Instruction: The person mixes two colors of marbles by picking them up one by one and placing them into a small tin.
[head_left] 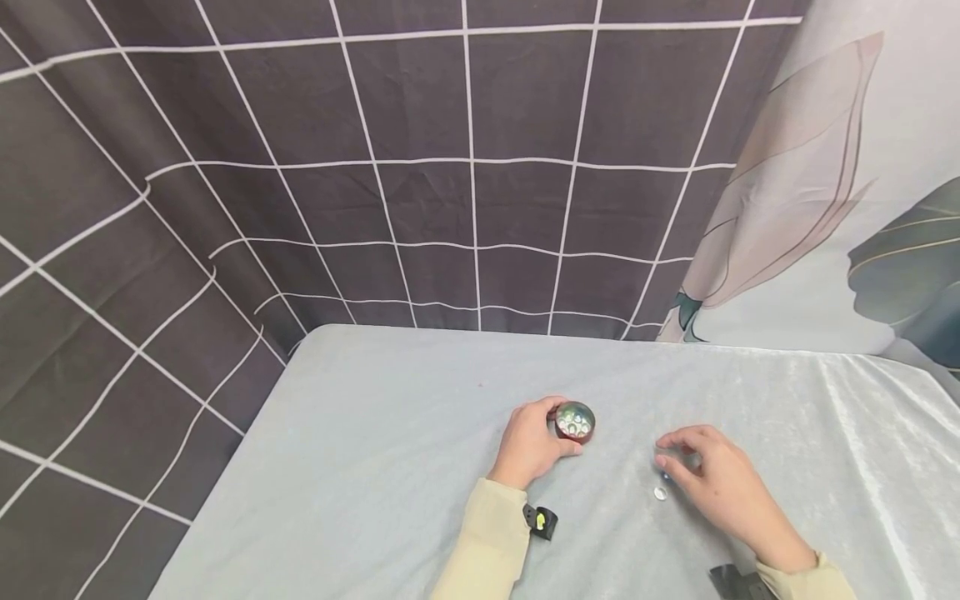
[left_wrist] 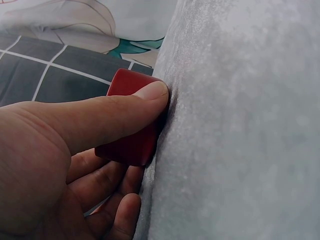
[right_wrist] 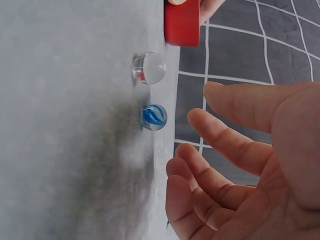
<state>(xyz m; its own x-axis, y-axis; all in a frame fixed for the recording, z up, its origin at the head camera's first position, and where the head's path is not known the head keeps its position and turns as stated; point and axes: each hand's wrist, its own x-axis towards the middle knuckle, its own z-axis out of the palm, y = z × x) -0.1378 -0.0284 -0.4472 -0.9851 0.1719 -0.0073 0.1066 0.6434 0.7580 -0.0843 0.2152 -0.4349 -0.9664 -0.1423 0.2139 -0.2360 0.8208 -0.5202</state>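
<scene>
My left hand (head_left: 528,442) grips a small round red tub (left_wrist: 127,82) by its side, thumb along the near wall and fingers round the far side. Several clear glass marbles (head_left: 574,423) lie inside the tub, which stands on the cloth. To the right, my right hand (head_left: 723,483) hovers over the cloth with bent, parted fingers and nothing between them. Right by its fingertips lies a blue-swirled marble (right_wrist: 154,117), mostly hidden by the hand in the head view. Beside that one is a larger clear marble (right_wrist: 150,68), on the side toward the tub in the right wrist view.
A pale grey velvety cloth (head_left: 360,450) covers the table. Behind it hangs a dark curtain (head_left: 420,208) with white grid lines, and a floral curtain (head_left: 810,208) hangs at the back right. Dark straps with wrist cameras (head_left: 542,521) sit on the sleeves.
</scene>
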